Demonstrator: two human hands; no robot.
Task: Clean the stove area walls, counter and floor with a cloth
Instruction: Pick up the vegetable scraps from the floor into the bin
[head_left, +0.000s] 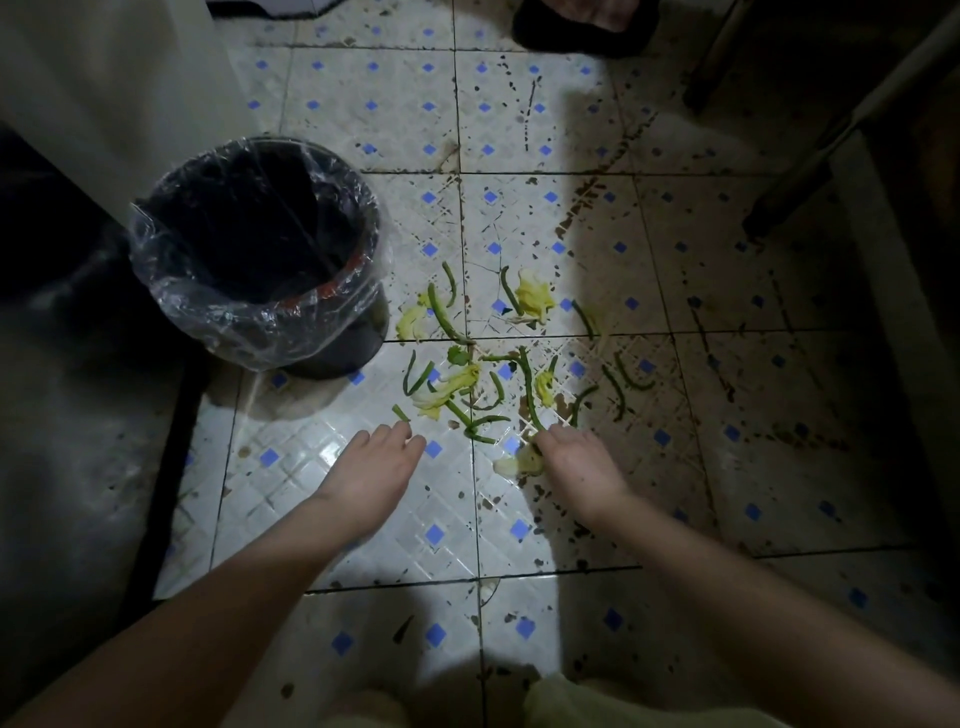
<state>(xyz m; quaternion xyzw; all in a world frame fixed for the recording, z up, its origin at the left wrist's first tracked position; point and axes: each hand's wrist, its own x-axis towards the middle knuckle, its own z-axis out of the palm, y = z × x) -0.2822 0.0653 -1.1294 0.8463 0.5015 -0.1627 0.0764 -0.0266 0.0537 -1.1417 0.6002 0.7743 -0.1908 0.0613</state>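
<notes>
Green bean pieces and yellow leaf scraps (498, 374) lie scattered over the dirty tiled floor (519, 119), which has blue diamonds and brown stains. My left hand (374, 462) reaches forward low over the tiles with straight fingers, its tips beside a short green stalk piece (400, 412). My right hand (576, 457) is down on the floor with curled fingers. It grips a pale leaf scrap (519, 462) that pokes out at the thumb side, and its knuckles touch the end of a long green stalk (529, 389). No cloth is in view.
A dark bin (260, 249) lined with a clear plastic bag stands open on the left, close to the scraps. A dark cabinet edge (171, 441) runs along the left. Metal legs (810, 150) slant at the upper right. A dark slipper (582, 26) is at the top.
</notes>
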